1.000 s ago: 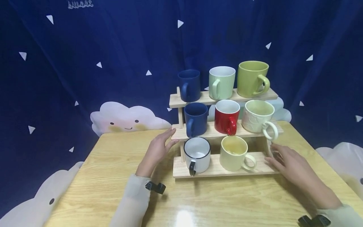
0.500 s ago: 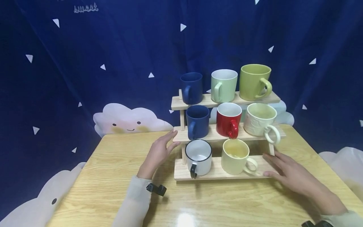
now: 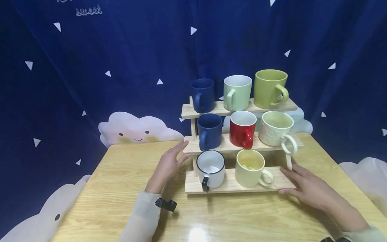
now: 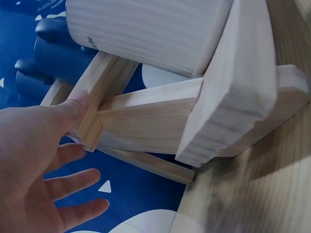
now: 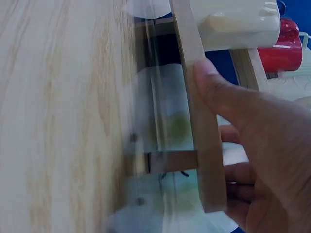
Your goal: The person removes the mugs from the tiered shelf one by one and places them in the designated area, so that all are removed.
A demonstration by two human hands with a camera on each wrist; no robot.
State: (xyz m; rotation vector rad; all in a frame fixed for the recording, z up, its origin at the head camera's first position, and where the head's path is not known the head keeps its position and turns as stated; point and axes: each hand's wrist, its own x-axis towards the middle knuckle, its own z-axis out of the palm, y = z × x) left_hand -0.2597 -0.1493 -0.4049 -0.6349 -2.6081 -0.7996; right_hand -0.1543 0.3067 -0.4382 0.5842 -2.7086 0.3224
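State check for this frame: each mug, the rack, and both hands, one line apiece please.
Wooden rack: upright on the table, three tiers.
Top-tier mugs: three, upright.
Middle-tier mugs: three, upright.
White mug: upright, bottom tier, empty.
Pale yellow mug: upright, bottom tier.
Left hand: fingers straight, touching the rack's left end.
Right hand: thumb on the bottom board's right end; grip unclear.
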